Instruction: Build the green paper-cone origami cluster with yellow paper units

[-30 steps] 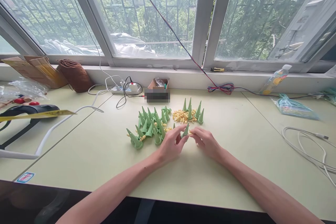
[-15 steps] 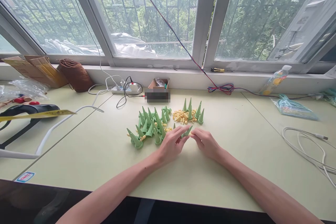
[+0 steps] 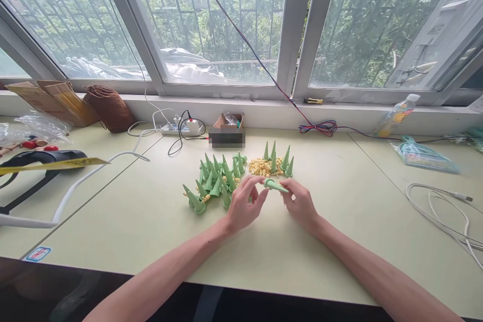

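Note:
A green cone with a round collar (image 3: 276, 186) lies sideways in the air, its tip to the right. My left hand (image 3: 244, 201) pinches it at the collar. My right hand (image 3: 301, 202) is closed beside the tip, a small yellow bit just showing at its fingertips; the rest of that piece is hidden. Left of my hands stands a cluster of green cones (image 3: 215, 187), with some yellow pieces among them. Beyond my hands lies a heap of small yellow pieces (image 3: 258, 166), with several more green cones (image 3: 286, 159) around it.
A small cardboard box (image 3: 228, 119) and a power strip (image 3: 181, 128) stand by the window sill. To the right are a white cable (image 3: 433, 211), a bottle (image 3: 398, 115) and a teal bag (image 3: 426, 156). A brown pouch (image 3: 109, 108) and a black strap (image 3: 41, 166) lie left.
The green cone between my hands has turned from pointing up and right to lying nearly level, tip right. My right hand has shifted slightly to the right.

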{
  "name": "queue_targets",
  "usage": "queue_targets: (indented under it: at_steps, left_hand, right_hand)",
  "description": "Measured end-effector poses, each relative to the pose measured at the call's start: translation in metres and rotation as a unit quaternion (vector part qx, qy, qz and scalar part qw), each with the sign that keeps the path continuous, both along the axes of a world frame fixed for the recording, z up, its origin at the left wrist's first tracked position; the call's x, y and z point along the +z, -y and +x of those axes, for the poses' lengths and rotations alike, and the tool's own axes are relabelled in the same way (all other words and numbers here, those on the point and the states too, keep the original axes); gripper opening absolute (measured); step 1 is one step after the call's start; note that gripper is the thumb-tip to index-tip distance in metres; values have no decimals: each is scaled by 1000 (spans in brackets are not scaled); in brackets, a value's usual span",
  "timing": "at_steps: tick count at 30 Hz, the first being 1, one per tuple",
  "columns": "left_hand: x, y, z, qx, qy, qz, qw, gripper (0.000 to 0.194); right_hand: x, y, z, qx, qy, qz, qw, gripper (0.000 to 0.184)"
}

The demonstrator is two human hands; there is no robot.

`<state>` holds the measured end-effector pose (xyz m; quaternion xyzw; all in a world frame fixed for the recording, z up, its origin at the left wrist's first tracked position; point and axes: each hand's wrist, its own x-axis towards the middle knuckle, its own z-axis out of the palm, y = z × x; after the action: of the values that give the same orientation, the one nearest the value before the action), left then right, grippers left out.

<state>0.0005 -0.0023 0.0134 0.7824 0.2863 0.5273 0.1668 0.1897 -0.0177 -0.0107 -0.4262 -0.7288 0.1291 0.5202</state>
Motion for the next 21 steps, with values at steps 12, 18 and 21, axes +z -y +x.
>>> queue_targets:
  at_steps: [12,18,21]
  left_hand:
    - [-3,0,1,-36,-79,-92,992,42]
    - [2,3,3,-55,-67,-165,982,37]
    - [3,4,3,-72,-59,-194,977,34]
  right_hand:
    - [3,3,-3,9,-7,43,999,10]
    - [5,4,-2,24,-18,34,999,13]
    - [5,4,-1,29,-17,32,999,17]
